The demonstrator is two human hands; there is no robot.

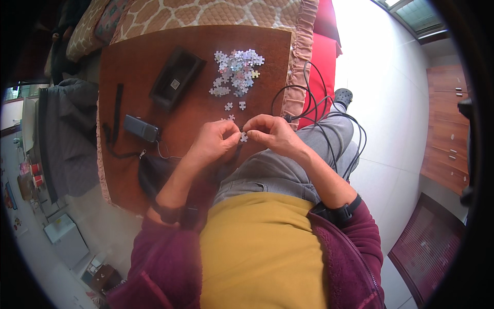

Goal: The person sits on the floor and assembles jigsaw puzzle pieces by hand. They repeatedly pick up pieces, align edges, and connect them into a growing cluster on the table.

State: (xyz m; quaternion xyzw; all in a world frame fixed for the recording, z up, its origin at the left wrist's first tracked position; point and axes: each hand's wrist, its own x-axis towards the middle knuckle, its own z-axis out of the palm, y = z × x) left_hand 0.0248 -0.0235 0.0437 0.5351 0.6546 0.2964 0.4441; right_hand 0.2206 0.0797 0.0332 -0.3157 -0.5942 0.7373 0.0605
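Over the near edge of the brown table [136, 103], both my hands meet fingertip to fingertip. Between them shows a small pale jigsaw puzzle piece [244, 137]. My left hand [216, 139] is closed in a pinch at its left side, and my right hand [278, 136] pinches it from the upper right. Fingers cover part of the piece. Just beyond my hands lie a few loose puzzle pieces [228, 106], one partly behind my left fingers. Farther away is a scattered pile of pastel jigsaw pieces [239, 71].
An open black box [176, 79] sits left of the pile. Nearer are a dark phone-like device [141, 128] with a thin cord, a black strap [118, 110] and a black bag [154, 172]. Black cables [309, 98] loop beside my leg. A patterned quilt [206, 14] borders the far side.
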